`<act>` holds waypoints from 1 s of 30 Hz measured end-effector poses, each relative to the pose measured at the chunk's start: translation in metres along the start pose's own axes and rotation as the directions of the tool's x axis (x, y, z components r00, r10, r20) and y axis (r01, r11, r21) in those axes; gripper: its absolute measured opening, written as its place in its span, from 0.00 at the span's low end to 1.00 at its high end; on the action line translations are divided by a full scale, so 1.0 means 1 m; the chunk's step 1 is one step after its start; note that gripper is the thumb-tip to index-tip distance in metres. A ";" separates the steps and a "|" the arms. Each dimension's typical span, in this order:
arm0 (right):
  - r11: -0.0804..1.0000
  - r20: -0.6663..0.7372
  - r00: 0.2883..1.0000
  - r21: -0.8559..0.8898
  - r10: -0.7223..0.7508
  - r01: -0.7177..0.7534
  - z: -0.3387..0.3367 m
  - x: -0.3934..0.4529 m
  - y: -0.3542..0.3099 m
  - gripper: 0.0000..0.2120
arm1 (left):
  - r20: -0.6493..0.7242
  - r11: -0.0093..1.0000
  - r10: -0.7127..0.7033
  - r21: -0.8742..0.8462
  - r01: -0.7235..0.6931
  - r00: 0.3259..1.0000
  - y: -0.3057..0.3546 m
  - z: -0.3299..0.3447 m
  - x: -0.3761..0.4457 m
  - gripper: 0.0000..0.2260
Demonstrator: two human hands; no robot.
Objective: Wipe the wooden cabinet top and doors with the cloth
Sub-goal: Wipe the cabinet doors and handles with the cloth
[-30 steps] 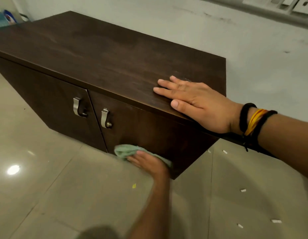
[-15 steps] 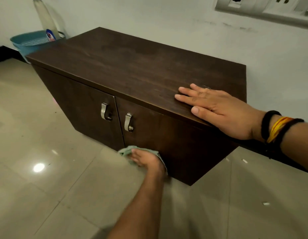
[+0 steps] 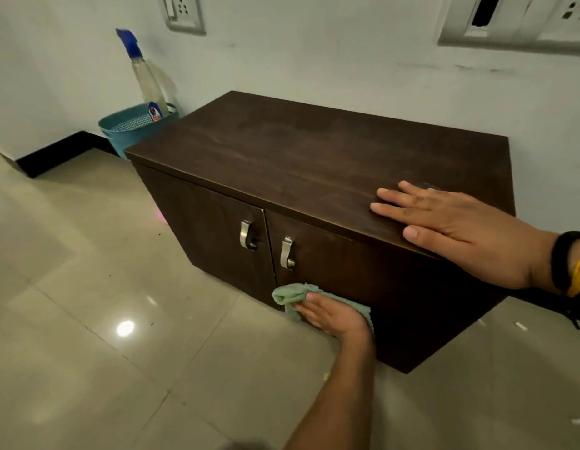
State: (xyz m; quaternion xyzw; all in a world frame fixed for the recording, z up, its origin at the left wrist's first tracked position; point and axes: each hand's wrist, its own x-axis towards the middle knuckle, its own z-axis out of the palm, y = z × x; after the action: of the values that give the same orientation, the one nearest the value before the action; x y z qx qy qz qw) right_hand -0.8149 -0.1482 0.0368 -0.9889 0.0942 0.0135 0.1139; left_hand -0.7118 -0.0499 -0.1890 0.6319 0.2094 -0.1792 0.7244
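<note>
So the door-wiping step is what's going on here. The left hand (image 3: 335, 315), low in the middle of the frame, is pressing the cloth (image 3: 290, 295) flat against the bottom of the right door (image 3: 363, 280), fingers spread over it rather than balled up, with a bunched bit of green poking out to the left. The right hand (image 3: 457, 227), at the right edge of the frame, is lying open and flat on the cabinet (image 3: 282, 164) top near its front corner, holding nothing, looks like it's just bracing.

The cloth is sitting right by the seam between the two doors, below the handles (image 3: 287, 253). Can't tell whether the top is already done; it looks a bit streaky, that's all.

My guess for the next move: sweeping up or sideways across this door, working around the handle, then going over the left door (image 3: 204, 228), which is closer to the blue basket (image 3: 133, 129) in the upper left.
</note>
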 end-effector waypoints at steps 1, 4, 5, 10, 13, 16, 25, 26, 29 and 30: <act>1.000 0.011 1.000 -0.022 0.000 0.000 -0.001 0.000 -0.001 0.26 | -0.016 0.996 -0.084 -0.033 0.083 0.996 0.010 -0.005 0.018 0.26; 0.996 0.061 0.998 -0.093 0.004 0.001 -0.003 0.000 -0.003 0.30 | 0.061 0.973 -0.186 -0.129 0.193 0.981 -0.030 -0.006 0.117 0.44; 0.995 0.072 0.997 -0.104 0.008 0.000 -0.004 -0.001 -0.004 0.31 | 0.125 0.963 -0.205 -0.152 0.223 0.971 -0.062 -0.004 0.165 0.44; 0.992 0.112 0.994 -0.121 -0.015 0.029 -0.008 0.002 -0.005 0.31 | 0.230 0.976 -0.082 -0.176 0.124 0.970 0.014 -0.029 0.150 0.24; 0.993 0.139 0.989 -0.104 -0.046 0.061 -0.009 0.016 -0.008 0.29 | 0.184 0.971 0.003 -0.234 0.041 0.983 0.077 -0.037 0.108 0.22; 0.993 0.124 0.990 -0.084 -0.072 0.082 -0.010 0.033 -0.009 0.26 | 0.160 0.982 -0.013 -0.185 0.043 0.987 0.056 -0.040 0.094 0.24; 0.994 0.116 0.991 -0.074 -0.073 0.081 -0.011 0.039 -0.011 0.28 | 0.373 0.933 0.130 0.268 -0.241 0.919 0.025 -0.031 -0.072 0.26; 0.995 0.117 0.991 -0.068 -0.065 0.073 -0.012 0.038 -0.012 0.27 | 0.389 0.869 0.266 0.300 -0.394 0.882 0.027 -0.028 -0.088 0.24; 0.996 0.120 0.991 -0.057 -0.061 0.069 -0.010 0.035 -0.014 0.26 | 0.433 0.618 0.619 0.247 -0.747 0.655 0.029 -0.028 -0.094 0.13; 0.996 0.112 0.992 -0.055 -0.061 0.068 -0.011 0.036 -0.015 0.26 | 0.405 0.597 0.660 0.228 -0.769 0.633 0.037 -0.023 -0.093 0.12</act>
State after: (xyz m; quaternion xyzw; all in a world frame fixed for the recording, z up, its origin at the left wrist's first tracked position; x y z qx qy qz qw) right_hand -0.7769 -0.1433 0.0489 -0.9921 0.0553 0.0674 0.0902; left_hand -0.7726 -0.0225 -0.1115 0.7575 -0.2077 0.0055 0.6189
